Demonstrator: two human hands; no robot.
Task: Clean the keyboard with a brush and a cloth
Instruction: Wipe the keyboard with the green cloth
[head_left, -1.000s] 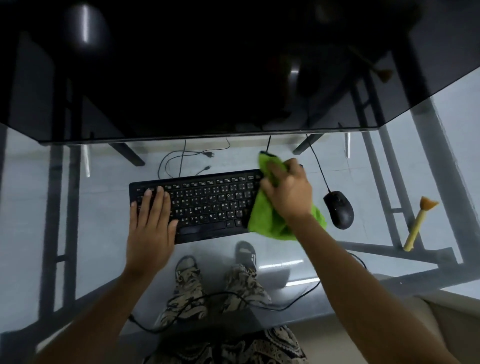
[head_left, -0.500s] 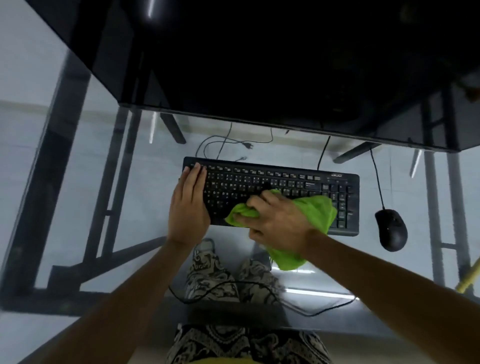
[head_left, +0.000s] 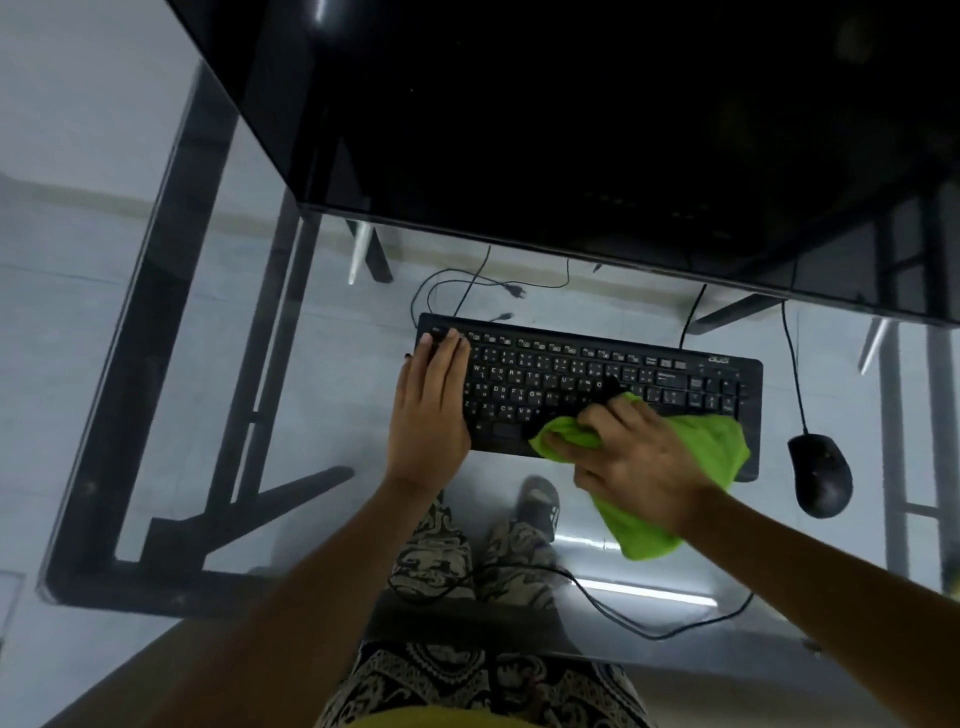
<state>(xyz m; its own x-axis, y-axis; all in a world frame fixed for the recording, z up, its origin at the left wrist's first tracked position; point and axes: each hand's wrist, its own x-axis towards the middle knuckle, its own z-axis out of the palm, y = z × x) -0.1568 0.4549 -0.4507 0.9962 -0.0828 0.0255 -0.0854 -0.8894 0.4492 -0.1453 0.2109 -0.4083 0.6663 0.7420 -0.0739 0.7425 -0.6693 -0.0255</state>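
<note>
A black keyboard (head_left: 582, 374) lies on the glass desk (head_left: 337, 332). My left hand (head_left: 431, 410) rests flat on the keyboard's left end, fingers together and stretched out. My right hand (head_left: 631, 460) grips a bright green cloth (head_left: 701, 452) bunched against the keyboard's front middle, near the space bar. The cloth trails off the front edge toward me and covers part of the keyboard's right half. The brush is out of view.
A black wired mouse (head_left: 820, 480) sits right of the keyboard. A large dark monitor (head_left: 571, 130) overhangs the back of the desk. Cables (head_left: 467, 291) lie behind the keyboard, another (head_left: 623, 618) runs along the near edge. My legs and sandalled feet (head_left: 540, 506) show through the glass.
My right hand has swept the cloth from the keyboard's right end leftward to its front middle. The left hand stays on the left end. The view has shifted left, and the brush has left the frame.
</note>
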